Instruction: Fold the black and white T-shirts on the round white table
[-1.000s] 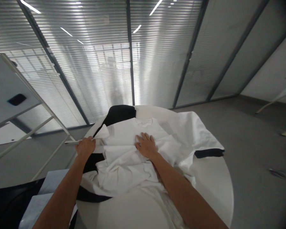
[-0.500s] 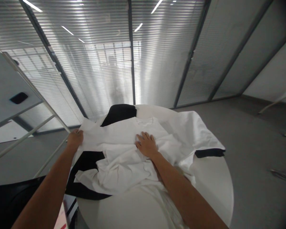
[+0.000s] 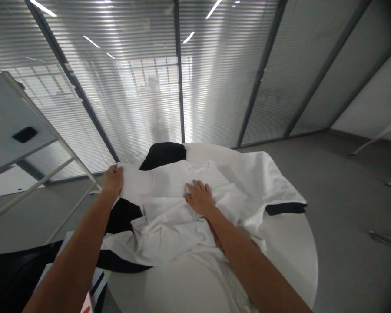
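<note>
A white T-shirt [image 3: 169, 182] lies spread and wrinkled over a round white table [image 3: 289, 243], its neckline toward the far edge. My left hand [image 3: 113, 180] is closed on the end of the left sleeve. With fingers spread, my right hand [image 3: 200, 196] rests flat on the chest just below the collar. Black cloth [image 3: 166, 154] sticks out from beneath the shirt at the far edge, and more black fabric shows at the left and under the right sleeve. The shirt's lower part is bunched toward me, partly hidden by my right forearm.
On the left stands a whiteboard [image 3: 16, 117] with a pale metal frame [image 3: 84, 167] close to the table. A black chair-like object [image 3: 16, 269] is at the lower left. Glass panels with blinds [image 3: 143, 104] rise behind the table. Cables [image 3: 379, 237] lie on the floor at right.
My left hand has moved right and slightly up, bringing the sleeve end inward over the table. The right hand stays pressed in the same place.
</note>
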{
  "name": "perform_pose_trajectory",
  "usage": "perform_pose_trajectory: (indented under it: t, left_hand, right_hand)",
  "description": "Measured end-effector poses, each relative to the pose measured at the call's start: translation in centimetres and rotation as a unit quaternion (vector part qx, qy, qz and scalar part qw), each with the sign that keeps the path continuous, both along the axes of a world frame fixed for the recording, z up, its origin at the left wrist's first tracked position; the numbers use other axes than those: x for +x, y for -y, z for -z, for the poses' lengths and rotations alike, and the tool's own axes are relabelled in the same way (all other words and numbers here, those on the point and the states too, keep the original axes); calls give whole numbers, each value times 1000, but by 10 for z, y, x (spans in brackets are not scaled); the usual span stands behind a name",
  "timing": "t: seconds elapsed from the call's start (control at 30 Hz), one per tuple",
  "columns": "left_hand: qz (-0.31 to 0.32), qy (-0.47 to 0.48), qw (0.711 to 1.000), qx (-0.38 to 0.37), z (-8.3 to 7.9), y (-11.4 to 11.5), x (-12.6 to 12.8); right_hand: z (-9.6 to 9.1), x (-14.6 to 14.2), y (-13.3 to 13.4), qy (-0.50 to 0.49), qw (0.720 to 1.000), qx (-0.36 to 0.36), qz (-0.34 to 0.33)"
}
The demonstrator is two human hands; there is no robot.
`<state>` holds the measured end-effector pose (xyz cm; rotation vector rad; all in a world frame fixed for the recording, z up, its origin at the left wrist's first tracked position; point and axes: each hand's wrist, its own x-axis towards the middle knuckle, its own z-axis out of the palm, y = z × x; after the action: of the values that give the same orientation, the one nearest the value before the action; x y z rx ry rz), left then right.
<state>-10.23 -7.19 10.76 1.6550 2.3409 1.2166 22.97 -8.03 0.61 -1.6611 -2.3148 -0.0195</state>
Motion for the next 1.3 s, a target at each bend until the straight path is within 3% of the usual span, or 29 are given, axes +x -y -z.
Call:
perform_pose_trajectory:
  t: [0.1, 0.2, 0.3, 0.4, 0.47, 0.67, 0.83, 1.0, 1.2, 1.3]
  left_hand:
    - [33, 3, 999, 33, -9, -5, 37]
    - [101, -37, 994, 34, -6, -9, 80]
    - [170, -85, 981, -30, 14, -8, 116]
    - [314, -114, 932, -140, 39, -2, 137]
    - [346, -117, 914, -180, 50, 2, 140]
    - [231, -184, 946, -135, 55, 1, 113]
    - [206, -251, 928, -181, 78, 3, 90]
    - [206, -271, 919, -200, 95, 14, 91]
    - [189, -280, 916, -215, 84, 15, 99]
    - [183, -290, 913, -221, 75, 10, 115]
  right_hand:
    - [-1, 0, 1, 2, 1000, 2, -2]
    - [-2, -1, 1, 3, 1000, 3, -2]
    - [-2, -1, 1, 5, 1000, 5, -3]
    - [-1, -1, 1, 7, 1000, 9, -2]
    - [0, 0, 1, 6, 1000, 14, -2]
    - [1, 0, 1, 5, 1000, 6, 4]
    - [3, 0, -1, 0, 1000, 2, -2]
    - [3, 1, -1, -5, 1000, 3, -5]
    - [0, 0, 1, -1, 1000, 0, 1]
    - [-1, 0, 1, 2, 1000, 1, -3]
